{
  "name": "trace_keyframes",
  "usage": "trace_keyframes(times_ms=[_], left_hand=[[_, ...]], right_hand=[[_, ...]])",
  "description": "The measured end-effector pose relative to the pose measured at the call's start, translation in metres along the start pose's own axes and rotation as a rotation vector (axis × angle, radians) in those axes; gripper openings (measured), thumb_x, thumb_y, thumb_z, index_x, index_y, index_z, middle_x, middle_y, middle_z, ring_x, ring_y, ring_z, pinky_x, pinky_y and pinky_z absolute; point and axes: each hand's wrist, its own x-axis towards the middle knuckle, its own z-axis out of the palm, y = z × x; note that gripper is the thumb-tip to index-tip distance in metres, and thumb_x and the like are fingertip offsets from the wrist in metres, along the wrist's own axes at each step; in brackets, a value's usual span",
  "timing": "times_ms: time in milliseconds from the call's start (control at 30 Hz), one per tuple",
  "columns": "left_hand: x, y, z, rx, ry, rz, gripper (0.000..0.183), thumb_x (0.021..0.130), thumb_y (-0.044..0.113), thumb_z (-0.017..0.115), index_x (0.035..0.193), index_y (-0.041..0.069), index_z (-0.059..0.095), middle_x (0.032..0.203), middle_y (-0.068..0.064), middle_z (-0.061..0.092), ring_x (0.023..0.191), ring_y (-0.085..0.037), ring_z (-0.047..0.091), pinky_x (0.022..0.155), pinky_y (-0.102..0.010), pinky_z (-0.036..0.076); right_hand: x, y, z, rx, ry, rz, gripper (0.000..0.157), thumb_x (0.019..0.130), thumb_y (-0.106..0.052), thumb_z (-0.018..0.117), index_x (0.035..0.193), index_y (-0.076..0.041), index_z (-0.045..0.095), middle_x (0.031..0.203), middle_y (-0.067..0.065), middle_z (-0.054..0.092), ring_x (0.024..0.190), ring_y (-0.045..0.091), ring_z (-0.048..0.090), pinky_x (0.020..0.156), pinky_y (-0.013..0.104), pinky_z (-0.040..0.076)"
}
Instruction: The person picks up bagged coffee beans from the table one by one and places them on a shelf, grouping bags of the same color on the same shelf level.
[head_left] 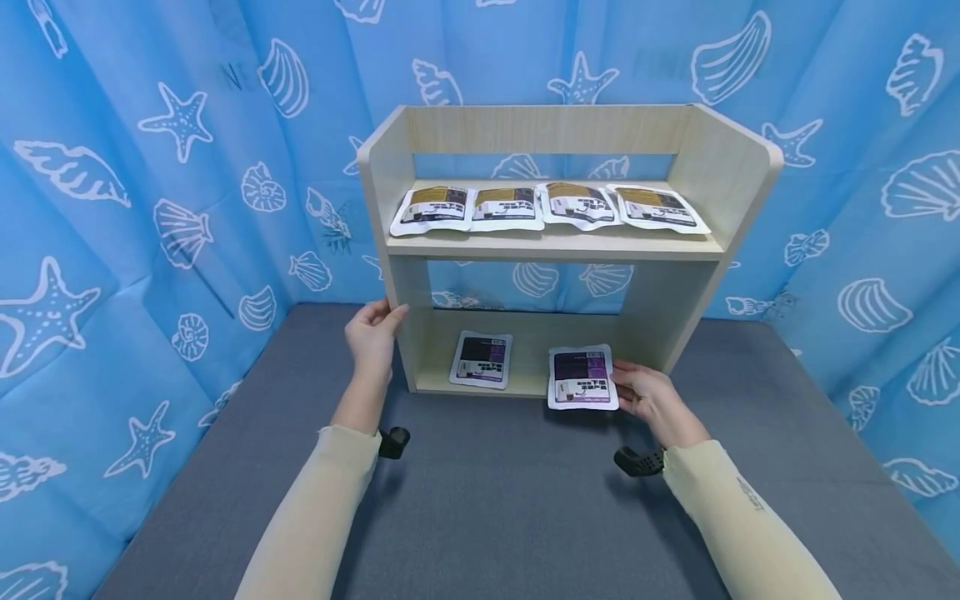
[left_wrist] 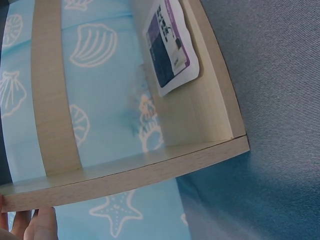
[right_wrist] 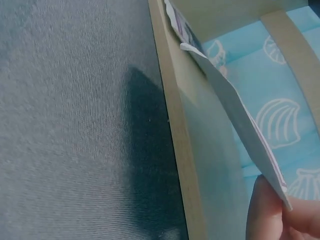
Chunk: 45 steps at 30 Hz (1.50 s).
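Observation:
My right hand pinches a flat white pouch with a purple and black label by its right edge. In the right wrist view this pouch shows nearly edge-on, tilted above the lower shelf board, between thumb and fingers. A second purple-and-black pouch lies to its left on the lower level of the wooden shelf. My left hand grips the front edge of the shelf's left side panel; in the left wrist view its fingers lie against the panel's outer face.
Several white pouches with gold and black labels lie in a row on the upper level. The shelf stands on a dark grey tabletop, before a blue curtain with shells and starfish. A black wrist device sits by the right sleeve.

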Motion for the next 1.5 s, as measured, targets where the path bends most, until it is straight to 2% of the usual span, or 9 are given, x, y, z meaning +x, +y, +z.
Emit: trace_keyframes(times_ms=[333,400,500,667,800,1033,1233,1367,1500], left_hand=[[0.000,0.002,0.000,0.000,-0.002,-0.008,0.030,0.091,0.009,0.069,0.117,-0.003,0.065,0.117,-0.018,0.064,0.102,-0.020,0.062,0.091,-0.031,0.052],[0.000,0.002,0.000,0.001,-0.002,-0.014,0.029,0.091,0.009,0.069,0.117,-0.003,0.065,0.117,-0.017,0.064,0.102,-0.020,0.062,0.091,-0.031,0.052],[0.000,0.001,0.000,-0.002,-0.003,-0.020,0.029,0.091,0.009,0.069,0.118,-0.003,0.065,0.117,-0.017,0.064,0.103,-0.020,0.062,0.091,-0.031,0.052],[0.000,0.001,-0.001,-0.003,-0.003,-0.022,0.029,0.091,0.010,0.070,0.117,-0.002,0.065,0.117,-0.016,0.064,0.106,-0.021,0.062,0.092,-0.030,0.051],[0.000,0.001,-0.002,0.000,-0.008,-0.028,0.029,0.091,0.011,0.070,0.116,-0.001,0.065,0.117,-0.015,0.064,0.106,-0.021,0.062,0.092,-0.028,0.051],[0.000,0.000,-0.001,0.002,-0.006,-0.025,0.029,0.091,0.012,0.070,0.116,-0.001,0.065,0.116,-0.015,0.065,0.105,-0.021,0.062,0.092,-0.030,0.051],[-0.001,0.000,-0.001,-0.005,-0.008,-0.024,0.029,0.091,0.011,0.070,0.116,-0.003,0.064,0.117,-0.017,0.064,0.104,-0.020,0.062,0.092,-0.031,0.051],[-0.001,0.000,-0.001,-0.001,-0.004,-0.030,0.030,0.091,0.012,0.070,0.116,-0.003,0.065,0.117,-0.017,0.064,0.103,-0.020,0.062,0.092,-0.032,0.051],[0.000,0.000,-0.001,0.006,0.001,-0.034,0.030,0.091,0.013,0.070,0.117,-0.001,0.065,0.117,-0.016,0.065,0.105,-0.020,0.062,0.092,-0.032,0.051]], right_hand=[[0.014,0.003,0.006,0.040,-0.004,-0.032,0.056,0.099,0.005,0.044,0.152,-0.002,0.027,0.068,-0.003,0.065,0.063,0.011,0.066,0.054,0.028,0.055],[0.015,0.003,0.008,0.040,0.013,-0.027,0.056,0.099,0.004,0.046,0.152,-0.003,0.028,0.073,-0.002,0.065,0.064,0.012,0.066,0.054,0.028,0.055],[0.016,0.003,0.010,0.023,0.038,-0.019,0.055,0.100,0.002,0.047,0.151,-0.005,0.031,0.101,0.009,0.066,0.068,0.012,0.065,0.057,0.027,0.055],[0.023,0.002,0.018,0.024,0.035,-0.031,0.055,0.100,0.001,0.045,0.152,-0.007,0.031,0.147,0.019,0.042,0.071,0.011,0.065,0.059,0.027,0.056],[0.031,0.003,0.023,0.031,0.075,-0.046,0.054,0.099,0.003,0.048,0.150,-0.006,0.034,0.132,0.017,0.056,0.067,0.010,0.065,0.055,0.026,0.055],[0.043,0.005,0.027,0.003,0.058,-0.052,0.055,0.100,0.003,0.045,0.152,-0.006,0.031,0.149,0.021,0.038,0.072,0.009,0.060,0.057,0.023,0.051],[0.057,0.006,0.027,-0.060,0.111,-0.079,0.051,0.099,0.003,0.048,0.148,-0.005,0.038,0.145,0.023,0.042,0.075,0.014,0.059,0.055,0.023,0.049],[0.063,0.009,0.028,-0.125,0.141,-0.127,0.050,0.097,0.006,0.047,0.146,0.000,0.040,0.143,0.026,0.043,0.100,0.027,0.061,0.059,0.027,0.053],[0.066,0.011,0.030,-0.203,0.173,-0.167,0.048,0.097,0.007,0.046,0.144,0.004,0.040,0.141,0.028,0.045,0.122,0.038,0.051,0.084,0.038,0.055]])
